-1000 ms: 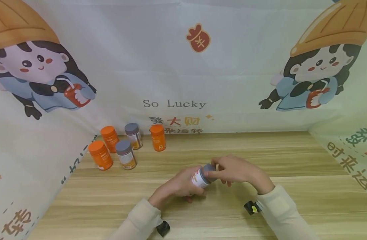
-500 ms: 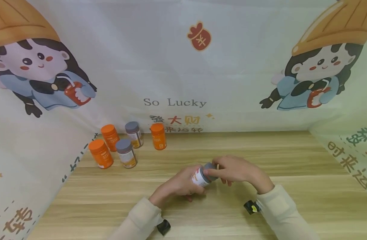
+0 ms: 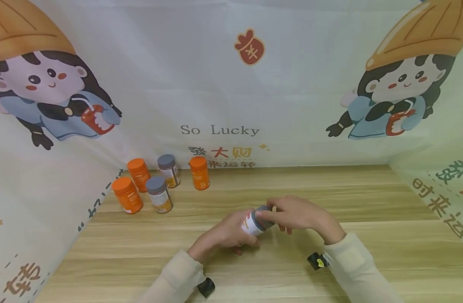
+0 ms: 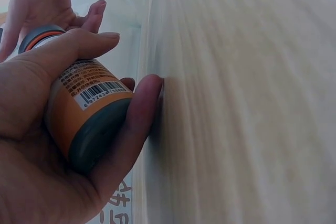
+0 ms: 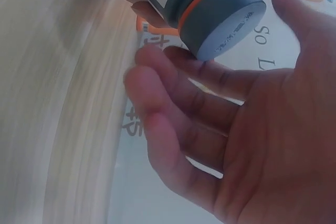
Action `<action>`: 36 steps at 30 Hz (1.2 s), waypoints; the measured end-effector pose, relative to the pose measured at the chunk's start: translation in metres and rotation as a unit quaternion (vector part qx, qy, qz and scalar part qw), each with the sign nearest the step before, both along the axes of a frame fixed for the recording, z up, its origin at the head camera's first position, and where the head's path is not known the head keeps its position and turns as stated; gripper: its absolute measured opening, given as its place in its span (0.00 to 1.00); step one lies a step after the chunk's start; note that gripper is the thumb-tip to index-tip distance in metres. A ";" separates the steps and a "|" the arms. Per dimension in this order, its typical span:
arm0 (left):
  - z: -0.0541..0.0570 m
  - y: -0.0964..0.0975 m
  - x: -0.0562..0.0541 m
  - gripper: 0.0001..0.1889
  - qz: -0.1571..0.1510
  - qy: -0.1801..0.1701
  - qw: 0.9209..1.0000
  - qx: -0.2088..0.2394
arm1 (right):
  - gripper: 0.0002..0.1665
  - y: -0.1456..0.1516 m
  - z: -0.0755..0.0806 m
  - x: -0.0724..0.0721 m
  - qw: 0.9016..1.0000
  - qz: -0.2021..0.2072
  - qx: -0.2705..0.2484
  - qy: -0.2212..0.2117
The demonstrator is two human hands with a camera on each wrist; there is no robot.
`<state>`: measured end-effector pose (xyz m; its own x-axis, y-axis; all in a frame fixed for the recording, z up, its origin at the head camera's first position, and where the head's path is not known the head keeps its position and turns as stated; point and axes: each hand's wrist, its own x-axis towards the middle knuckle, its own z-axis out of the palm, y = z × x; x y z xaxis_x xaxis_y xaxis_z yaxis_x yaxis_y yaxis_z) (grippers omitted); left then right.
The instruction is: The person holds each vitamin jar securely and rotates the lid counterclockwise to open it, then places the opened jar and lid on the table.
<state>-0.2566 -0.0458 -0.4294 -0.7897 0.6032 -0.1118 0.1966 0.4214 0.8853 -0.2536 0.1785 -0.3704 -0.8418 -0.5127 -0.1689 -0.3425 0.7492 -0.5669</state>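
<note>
Closest in my head view, two cream sleeves [image 3: 178,273] reach over the wood-grain surface [image 3: 277,273], each with a black device [image 3: 206,288] at the wrist. Just beyond, my left hand [image 3: 229,230] is wrapped around a jar [image 3: 251,225], keeping it tilted over the surface. My right hand [image 3: 297,213] is released, fingers loosely bent beside the jar's gray lid [image 5: 223,22], thumb apart from it in the wrist view; I can't tell whether a fingertip touches. Farther off, to the left, three orange jars [image 3: 127,198] and two gray-lidded jars [image 3: 160,197] stand before a printed white backdrop [image 3: 292,126].
</note>
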 end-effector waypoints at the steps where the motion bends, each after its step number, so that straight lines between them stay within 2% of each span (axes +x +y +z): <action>1: 0.000 0.000 0.000 0.23 -0.001 0.002 1.000 -0.001 | 0.25 0.000 0.000 0.000 1.000 -0.003 0.002 0.002; 5: -0.002 0.002 -0.001 0.22 0.000 0.005 1.000 -0.001 | 0.26 0.000 -0.001 0.000 1.000 -0.011 0.007 0.010; 9: -0.003 0.002 -0.001 0.22 0.003 0.001 1.000 0.001 | 0.25 0.001 -0.003 0.000 1.000 -0.003 -0.001 0.012; 16: -0.003 0.002 -0.001 0.22 0.004 -0.007 1.000 0.007 | 0.23 0.002 -0.002 -0.001 1.000 0.012 -0.012 0.004; 27: -0.001 0.001 0.000 0.22 0.003 -0.005 1.000 0.010 | 0.25 0.002 0.001 0.001 1.000 0.004 -0.003 -0.009; 36: -0.001 0.001 0.001 0.22 0.000 -0.007 1.000 0.016 | 0.24 0.003 0.000 -0.001 0.999 0.020 -0.026 -0.016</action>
<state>-0.2557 -0.0444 -0.4300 -0.7881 0.6068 -0.1039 0.1843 0.3936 0.9006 -0.2541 0.1812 -0.3704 -0.8153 -0.5540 -0.1683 -0.3514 0.7046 -0.6165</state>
